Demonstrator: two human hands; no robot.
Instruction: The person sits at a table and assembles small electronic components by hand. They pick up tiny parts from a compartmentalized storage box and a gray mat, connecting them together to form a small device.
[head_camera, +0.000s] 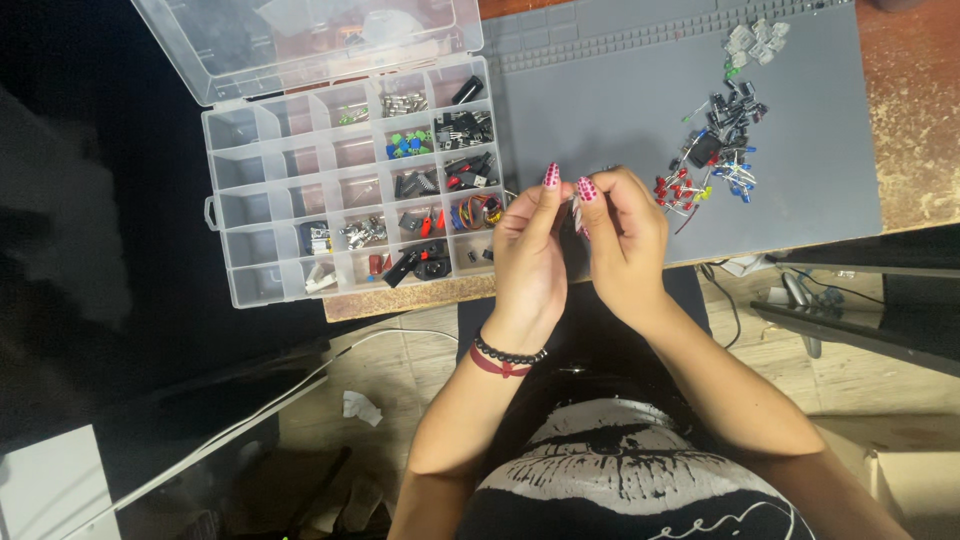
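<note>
My left hand (528, 250) and my right hand (622, 235) are raised together over the near edge of a grey work mat (620, 110). Their fingertips pinch one small thin part between them; it is too small to identify. The nails are pink with dark dots. A black bead bracelet and a red band circle my left wrist. A clear plastic compartment box (240, 185) with its lid open lies to the left, with small electronic parts in several cells. To the right on the mat lies a loose pile of LEDs and small components (715, 160).
The mat lies on a wooden tabletop (915, 110). Small clear parts (755, 40) sit at the mat's far right. Below the table edge, cables (725, 300) and a white cord (260, 410) run over a wooden floor, with a crumpled scrap of paper (360, 407).
</note>
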